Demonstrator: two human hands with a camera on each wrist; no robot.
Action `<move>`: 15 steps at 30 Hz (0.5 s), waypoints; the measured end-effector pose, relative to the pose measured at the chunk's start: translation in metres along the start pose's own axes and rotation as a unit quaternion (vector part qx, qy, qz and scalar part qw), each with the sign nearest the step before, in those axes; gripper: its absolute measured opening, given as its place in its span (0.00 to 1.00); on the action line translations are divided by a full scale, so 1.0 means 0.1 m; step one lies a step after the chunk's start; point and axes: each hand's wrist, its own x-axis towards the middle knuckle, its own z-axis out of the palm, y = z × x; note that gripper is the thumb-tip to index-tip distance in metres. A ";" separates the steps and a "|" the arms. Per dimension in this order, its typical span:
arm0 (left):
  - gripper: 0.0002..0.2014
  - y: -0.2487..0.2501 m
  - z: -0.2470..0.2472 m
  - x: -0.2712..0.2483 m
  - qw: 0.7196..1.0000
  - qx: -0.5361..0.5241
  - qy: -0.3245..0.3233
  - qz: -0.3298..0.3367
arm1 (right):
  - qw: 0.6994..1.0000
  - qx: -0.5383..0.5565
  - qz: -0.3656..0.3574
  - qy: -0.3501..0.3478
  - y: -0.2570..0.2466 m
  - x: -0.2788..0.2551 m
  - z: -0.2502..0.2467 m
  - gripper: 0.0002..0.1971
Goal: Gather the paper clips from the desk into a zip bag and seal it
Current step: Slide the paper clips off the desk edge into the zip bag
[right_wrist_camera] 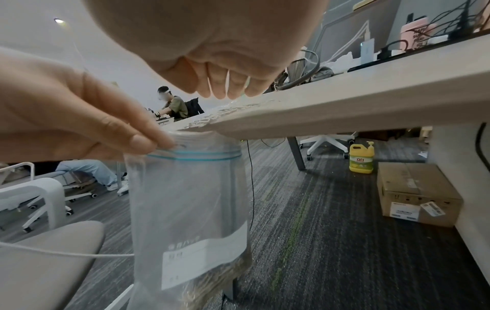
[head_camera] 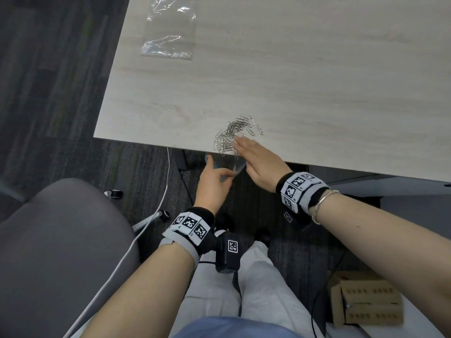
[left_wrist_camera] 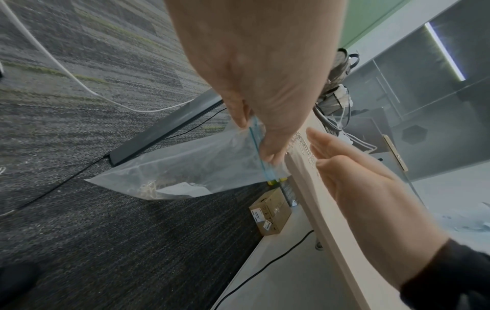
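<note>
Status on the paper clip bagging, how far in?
Done: some clips already lie at the bottom of the clear blue-zip bag. In hand: left hand pinches the bag's mouth open below the pale wooden desk edge; right hand lies flat by the silver paper clip pile. Left: pile, sealing.

My left hand [head_camera: 213, 184] pinches thumb against fingers, held low, palm turned inward. My right hand [head_camera: 258, 164] is flat, fingers [right_wrist_camera: 217, 86] straight and together, both forearms reaching forward.

Open desk [head_camera: 292, 69] beyond paper clips [head_camera: 231, 135]
</note>
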 end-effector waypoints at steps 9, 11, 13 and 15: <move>0.09 -0.05 -0.04 0.04 1.000 0.026 0.007 0.006 | 0.993 -0.099 0.011 -0.058 -0.13 0.28 0.09 0.31; 0.09 -0.08 -0.04 0.04 1.000 0.021 0.007 0.002 | 0.994 -0.090 0.004 -0.057 -0.15 0.22 0.14 0.31; 0.09 -0.08 -0.06 0.04 1.000 0.008 0.006 -0.005 | 0.995 -0.077 -0.013 -0.058 -0.18 0.16 0.18 0.31; 0.09 -0.08 -0.07 0.05 1.000 0.015 0.001 -0.009 | 0.996 -0.048 -0.030 -0.063 -0.22 0.11 0.21 0.32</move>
